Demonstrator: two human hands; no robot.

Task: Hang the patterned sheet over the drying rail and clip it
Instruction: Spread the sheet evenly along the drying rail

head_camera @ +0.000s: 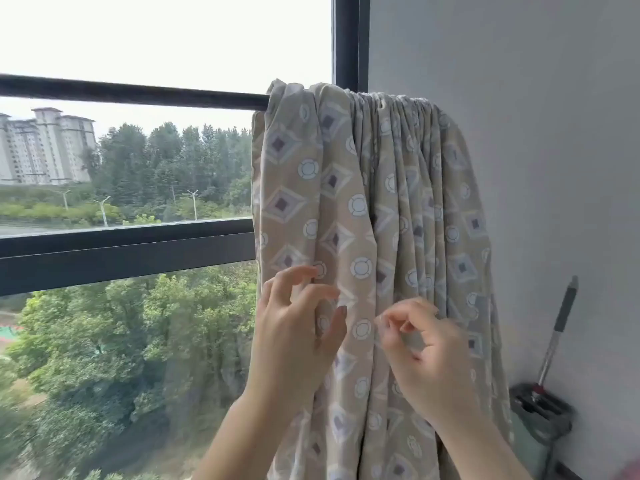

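Hanging lengthwise downward, bunched sheet [363, 220] drapes rail [131, 93]; hands [301, 334] [426, 355] loose-fingered, gripping nothing.

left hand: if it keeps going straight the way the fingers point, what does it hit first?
Most likely the patterned sheet. The left hand has its fingers pointing up and forward at the hanging folds, fingertips already at or nearly on the fabric. Depth is unclear from this single view.

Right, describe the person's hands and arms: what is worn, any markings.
Both forearms are bare, with no sleeve in view. The left hand and right hand wear no gloves, and no rings, watch or bracelet show. Fingers are slim; the nails look short and unpainted.
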